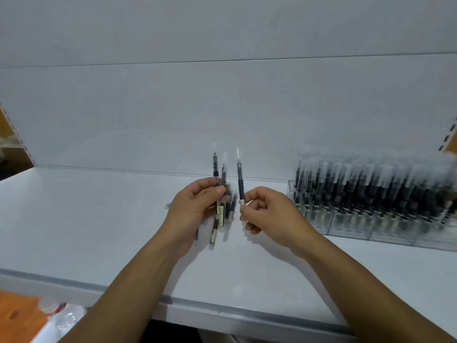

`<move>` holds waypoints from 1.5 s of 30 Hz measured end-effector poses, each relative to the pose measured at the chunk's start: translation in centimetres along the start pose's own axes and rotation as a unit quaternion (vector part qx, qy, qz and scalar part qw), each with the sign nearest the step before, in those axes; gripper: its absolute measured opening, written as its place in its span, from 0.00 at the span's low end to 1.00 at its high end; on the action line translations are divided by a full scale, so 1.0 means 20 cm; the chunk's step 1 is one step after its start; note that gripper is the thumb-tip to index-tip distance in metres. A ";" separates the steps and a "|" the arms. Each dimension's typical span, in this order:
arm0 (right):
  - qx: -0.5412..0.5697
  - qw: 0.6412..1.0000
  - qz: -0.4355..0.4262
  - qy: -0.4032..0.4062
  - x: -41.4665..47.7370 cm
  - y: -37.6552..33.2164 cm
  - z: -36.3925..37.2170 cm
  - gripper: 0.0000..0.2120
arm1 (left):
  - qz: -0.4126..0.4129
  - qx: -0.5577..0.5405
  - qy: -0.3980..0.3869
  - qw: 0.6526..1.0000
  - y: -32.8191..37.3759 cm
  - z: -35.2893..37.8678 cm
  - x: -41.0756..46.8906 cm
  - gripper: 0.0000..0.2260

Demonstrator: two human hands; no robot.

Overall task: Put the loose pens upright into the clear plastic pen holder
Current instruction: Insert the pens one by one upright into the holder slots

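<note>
Our left hand point(190, 211) grips loose pens point(215, 167) | our right hand point(269, 214) pinches single pen point(240, 184) upright | clear plastic pen holder point(395, 235) at 3 o'clock, crowded | we should hold it vertical and aim for a gap

Black pens point(218, 194) with pale labels, clear holder point(371, 226), white shelf point(99, 219).

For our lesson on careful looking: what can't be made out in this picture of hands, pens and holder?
Head view:
- Number of pens in the left hand: they overlap, and fingers cover them.
- Label print on the single pen in the right hand: too small.
- Free slots in the pen holder: blurred, right end cut off by the frame edge.
</note>
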State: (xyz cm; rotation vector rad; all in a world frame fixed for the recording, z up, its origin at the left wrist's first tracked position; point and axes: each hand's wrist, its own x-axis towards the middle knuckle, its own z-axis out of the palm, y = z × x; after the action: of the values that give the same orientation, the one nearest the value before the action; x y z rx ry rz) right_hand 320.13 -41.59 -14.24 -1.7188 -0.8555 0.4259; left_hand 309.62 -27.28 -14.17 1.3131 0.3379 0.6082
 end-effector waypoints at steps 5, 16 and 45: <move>-0.030 0.999 0.001 0.037 -0.16 0.01 -0.21 0.05 | 0.007 -0.029 -0.049 0.998 -0.08 0.24 -0.02 0.11; -0.099 0.979 0.014 0.179 -0.48 0.18 -0.74 0.14 | -0.008 -0.043 -0.174 0.984 -0.26 0.82 -0.11 0.11; -0.273 0.891 0.033 0.361 -0.48 0.34 -1.35 0.06 | -0.025 -0.123 -0.245 0.961 -0.49 1.27 -0.14 0.12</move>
State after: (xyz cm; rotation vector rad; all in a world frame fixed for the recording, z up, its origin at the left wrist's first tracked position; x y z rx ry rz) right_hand 333.86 -67.72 -13.34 -2.1964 -0.3704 -0.4579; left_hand 323.70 -50.37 -17.87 1.1647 -0.1094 0.2542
